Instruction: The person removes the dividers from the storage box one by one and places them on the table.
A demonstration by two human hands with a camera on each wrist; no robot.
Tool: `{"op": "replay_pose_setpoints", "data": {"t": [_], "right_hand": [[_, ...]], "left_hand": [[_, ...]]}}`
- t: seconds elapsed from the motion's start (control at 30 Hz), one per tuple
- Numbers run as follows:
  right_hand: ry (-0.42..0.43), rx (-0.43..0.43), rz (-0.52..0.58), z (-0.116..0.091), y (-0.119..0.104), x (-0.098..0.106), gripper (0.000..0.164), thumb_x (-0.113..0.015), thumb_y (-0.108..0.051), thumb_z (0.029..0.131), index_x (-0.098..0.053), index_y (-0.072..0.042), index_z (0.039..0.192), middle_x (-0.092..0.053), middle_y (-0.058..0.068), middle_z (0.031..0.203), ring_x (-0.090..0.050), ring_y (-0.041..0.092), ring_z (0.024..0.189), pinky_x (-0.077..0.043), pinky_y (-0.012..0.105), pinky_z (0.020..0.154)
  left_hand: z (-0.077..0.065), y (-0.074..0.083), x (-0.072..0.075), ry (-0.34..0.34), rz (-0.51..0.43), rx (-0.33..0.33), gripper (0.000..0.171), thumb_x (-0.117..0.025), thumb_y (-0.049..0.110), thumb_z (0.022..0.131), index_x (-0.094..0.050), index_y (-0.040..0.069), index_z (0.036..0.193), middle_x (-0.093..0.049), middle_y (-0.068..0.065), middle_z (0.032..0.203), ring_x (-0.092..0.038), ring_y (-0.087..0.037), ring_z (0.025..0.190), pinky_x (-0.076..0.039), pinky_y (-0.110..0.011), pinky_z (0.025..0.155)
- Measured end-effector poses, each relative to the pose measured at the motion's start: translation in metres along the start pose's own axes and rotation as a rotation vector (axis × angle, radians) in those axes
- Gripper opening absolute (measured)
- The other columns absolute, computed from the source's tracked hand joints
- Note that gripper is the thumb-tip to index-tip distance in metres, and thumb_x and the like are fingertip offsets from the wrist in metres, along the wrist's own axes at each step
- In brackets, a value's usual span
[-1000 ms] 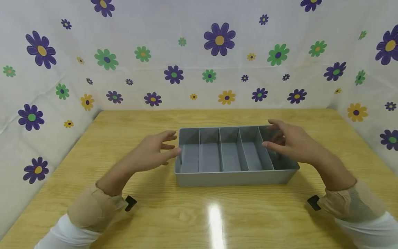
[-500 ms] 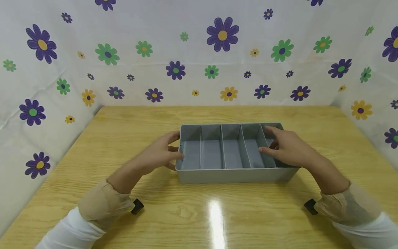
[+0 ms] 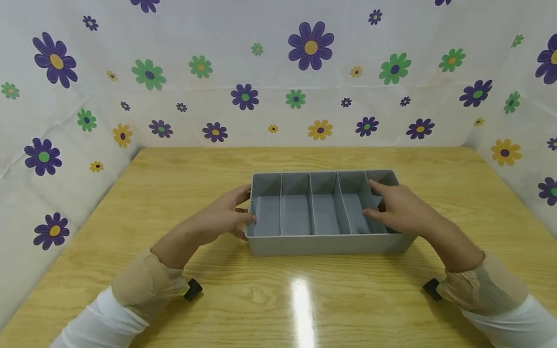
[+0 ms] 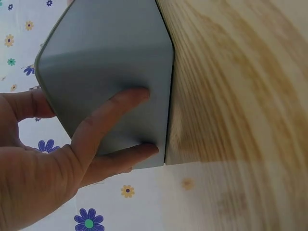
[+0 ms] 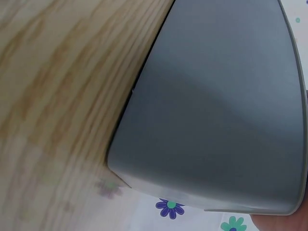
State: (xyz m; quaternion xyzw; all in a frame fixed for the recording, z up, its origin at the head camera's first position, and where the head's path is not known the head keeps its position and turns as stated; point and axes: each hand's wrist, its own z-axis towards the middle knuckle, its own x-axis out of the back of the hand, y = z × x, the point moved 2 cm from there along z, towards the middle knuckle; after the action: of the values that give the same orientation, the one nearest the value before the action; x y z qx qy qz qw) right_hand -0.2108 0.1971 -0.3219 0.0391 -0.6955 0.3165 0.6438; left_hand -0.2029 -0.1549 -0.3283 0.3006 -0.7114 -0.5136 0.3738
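A grey divided tray (image 3: 328, 245), its compartments side by side, stands on the wooden table. My left hand (image 3: 224, 212) grips its left end. The thumb hooks over the rim, and in the left wrist view the fingers (image 4: 115, 113) lie spread against the outer end wall. My right hand (image 3: 402, 208) reaches over the right end, thumb across the last divider (image 3: 358, 203) and other fingers down in the rightmost compartment, partly hidden. In the right wrist view the tray's outer wall (image 5: 216, 106) fills most of the picture, with a bit of hand behind the rim.
White cloth (image 3: 270, 58) printed with purple, green and yellow flowers hangs behind the table and along both sides. The wooden tabletop (image 3: 243, 299) reflects a bright streak of light in front of the tray. Dark wrist-worn pieces (image 3: 193, 289) stick out below both wrists.
Both hands have come down onto the tray: the left thumb and fingers have closed on its left wall, and the right fingers have settled into the right end. The head view has shifted slightly.
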Motion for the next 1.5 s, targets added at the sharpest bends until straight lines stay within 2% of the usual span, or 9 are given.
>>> {"op": "replay_pose_setpoints", "data": {"t": [0.23, 0.33, 0.43, 0.53, 0.67, 0.87, 1.1, 1.23, 1.5], "right_hand": [[-0.003, 0.001, 0.007, 0.001, -0.006, -0.001, 0.071, -0.064, -0.017, 0.081, -0.029, 0.009, 0.138, -0.066, 0.014, 0.093, -0.054, 0.007, 0.061, -0.047, 0.032, 0.056], [-0.005, -0.002, 0.040, 0.001, -0.007, -0.003, 0.070, -0.061, -0.013, 0.080, -0.029, 0.009, 0.138, -0.065, 0.007, 0.079, -0.050, 0.008, 0.054, -0.044, 0.031, 0.050], [0.009, 0.002, 0.051, 0.000, -0.008, -0.006, 0.068, -0.058, -0.010, 0.079, -0.029, 0.009, 0.138, -0.052, -0.004, 0.054, -0.043, 0.008, 0.046, -0.039, 0.029, 0.046], [0.039, 0.014, 0.049, -0.001, -0.009, -0.008, 0.067, -0.057, -0.008, 0.077, -0.032, 0.008, 0.137, -0.042, -0.007, 0.046, -0.038, 0.008, 0.042, -0.035, 0.028, 0.044], [0.066, 0.021, 0.042, -0.001, -0.012, -0.009, 0.065, -0.057, -0.007, 0.077, -0.035, 0.009, 0.135, -0.039, -0.007, 0.043, -0.035, 0.008, 0.040, -0.033, 0.028, 0.043], [0.072, 0.012, 0.045, -0.002, -0.014, -0.010, 0.064, -0.056, -0.006, 0.076, -0.035, 0.010, 0.134, -0.041, -0.007, 0.044, -0.036, 0.008, 0.041, -0.033, 0.028, 0.043], [0.093, 0.020, 0.051, -0.001, -0.015, -0.011, 0.061, -0.055, -0.006, 0.078, -0.036, 0.009, 0.135, -0.037, -0.007, 0.042, -0.033, 0.008, 0.039, -0.031, 0.027, 0.041], [0.100, 0.019, 0.047, 0.000, -0.016, -0.012, 0.061, -0.055, -0.007, 0.079, -0.037, 0.009, 0.134, -0.038, -0.007, 0.042, -0.032, 0.008, 0.039, -0.031, 0.027, 0.041], [0.177, -0.009, 0.071, -0.003, -0.017, -0.010, 0.059, -0.053, -0.006, 0.078, -0.039, 0.006, 0.134, -0.030, -0.009, 0.041, -0.027, 0.008, 0.038, -0.026, 0.025, 0.039]], "left_hand": [[0.000, -0.003, 0.003, -0.006, 0.057, -0.006, 0.073, -0.042, -0.002, 0.087, -0.012, 0.026, 0.147, -0.023, -0.014, 0.145, -0.044, -0.045, 0.113, -0.052, -0.049, 0.062], [0.000, -0.006, 0.002, 0.005, 0.103, 0.003, 0.073, -0.043, 0.001, 0.088, -0.007, 0.025, 0.147, -0.019, -0.014, 0.148, -0.041, -0.044, 0.116, -0.053, -0.047, 0.062], [0.000, -0.007, 0.000, 0.024, 0.221, -0.010, 0.075, -0.044, 0.005, 0.088, 0.000, 0.019, 0.148, -0.016, -0.017, 0.149, -0.038, -0.043, 0.119, -0.053, -0.043, 0.064], [-0.001, -0.006, -0.003, 0.049, 0.347, -0.036, 0.077, -0.045, 0.007, 0.087, 0.004, 0.012, 0.147, -0.020, -0.023, 0.146, -0.039, -0.041, 0.119, -0.052, -0.041, 0.068], [-0.001, -0.006, -0.002, 0.082, 0.421, -0.071, 0.075, -0.047, 0.006, 0.086, -0.002, 0.005, 0.146, -0.026, -0.024, 0.143, -0.040, -0.037, 0.119, -0.048, -0.044, 0.080], [0.000, -0.007, 0.000, 0.088, 0.475, -0.089, 0.074, -0.048, 0.006, 0.085, -0.005, 0.001, 0.145, -0.029, -0.026, 0.141, -0.042, -0.037, 0.118, -0.045, -0.047, 0.087], [0.000, -0.009, 0.002, 0.107, 0.486, -0.062, 0.074, -0.049, 0.006, 0.085, -0.007, 0.003, 0.146, -0.030, -0.024, 0.142, -0.042, -0.038, 0.118, -0.047, -0.046, 0.085], [-0.001, -0.011, 0.002, 0.104, 0.488, -0.076, 0.075, -0.049, 0.005, 0.084, -0.006, 0.005, 0.146, -0.029, -0.023, 0.143, -0.042, -0.037, 0.119, -0.047, -0.047, 0.084], [0.002, -0.008, 0.002, 0.100, 0.530, -0.106, 0.076, -0.048, 0.005, 0.083, -0.006, 0.003, 0.146, -0.031, -0.024, 0.142, -0.043, -0.036, 0.117, -0.046, -0.048, 0.085]]}}
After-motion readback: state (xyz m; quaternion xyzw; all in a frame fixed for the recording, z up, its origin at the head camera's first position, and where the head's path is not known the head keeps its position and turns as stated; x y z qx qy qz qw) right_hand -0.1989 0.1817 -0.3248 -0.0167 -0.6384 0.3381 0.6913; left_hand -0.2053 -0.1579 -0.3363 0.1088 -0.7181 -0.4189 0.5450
